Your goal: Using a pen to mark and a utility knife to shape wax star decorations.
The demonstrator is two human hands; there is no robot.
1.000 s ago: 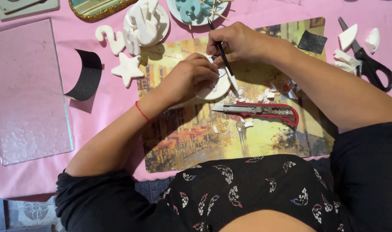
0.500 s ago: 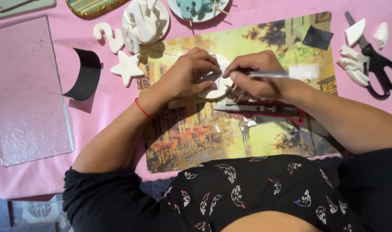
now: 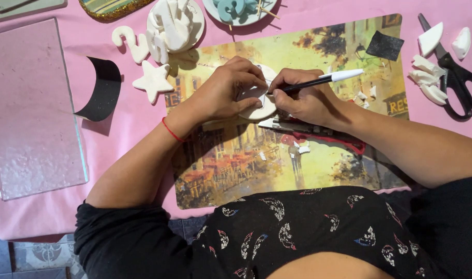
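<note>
My left hand [image 3: 226, 92] presses down on a round white clay disc [image 3: 261, 107] that lies on a painted placemat [image 3: 308, 160]. My right hand [image 3: 304, 101] grips a black pen with a white cap [image 3: 324, 79], its tip touching the disc between my two hands. A red utility knife [image 3: 324, 135] lies on the mat just under my right wrist, partly hidden by it. Small white clay scraps [image 3: 301, 148] are scattered on the mat.
A glass sheet [image 3: 29, 108] lies at left on the pink cloth, next to a curled black strip [image 3: 99, 90]. White clay star [image 3: 153, 81], numeral and sculpted pieces [image 3: 170, 23] sit at the top. Black scissors [image 3: 455, 77] and clay offcuts [image 3: 427, 77] are at right.
My right hand swung the pen from upright to lying sideways and moved in against the disc. My left hand shifted slightly right over the disc.
</note>
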